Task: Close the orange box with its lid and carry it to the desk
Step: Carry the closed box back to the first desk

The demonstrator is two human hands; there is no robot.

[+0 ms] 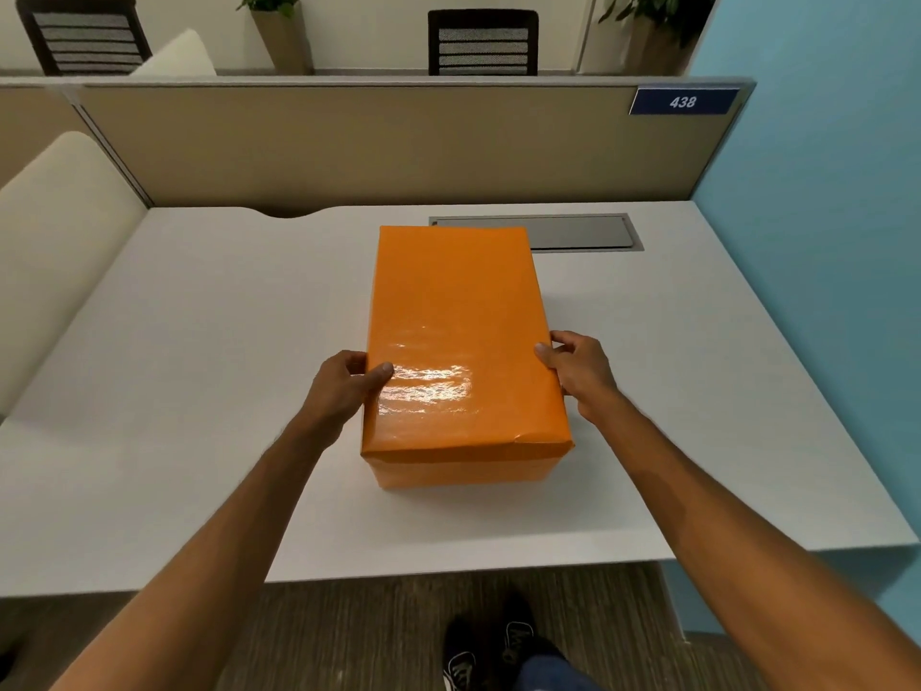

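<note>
The orange box (456,471) stands on the white desk (199,391) with its glossy orange lid (456,311) fitted on top, long side pointing away from me. My left hand (344,386) grips the lid's left edge near the front, thumb on top. On the right edge my right hand (578,366) holds the lid the same way, thumb over the rim and fingers down the side. The box rests flat on the desk.
A grey cable hatch (583,231) is set into the desk just behind the box. A beige partition (349,142) with a "438" sign (683,102) backs the desk. A blue wall (822,241) lies right, a cream seat (55,241) left. My shoes (488,645) show below the desk edge.
</note>
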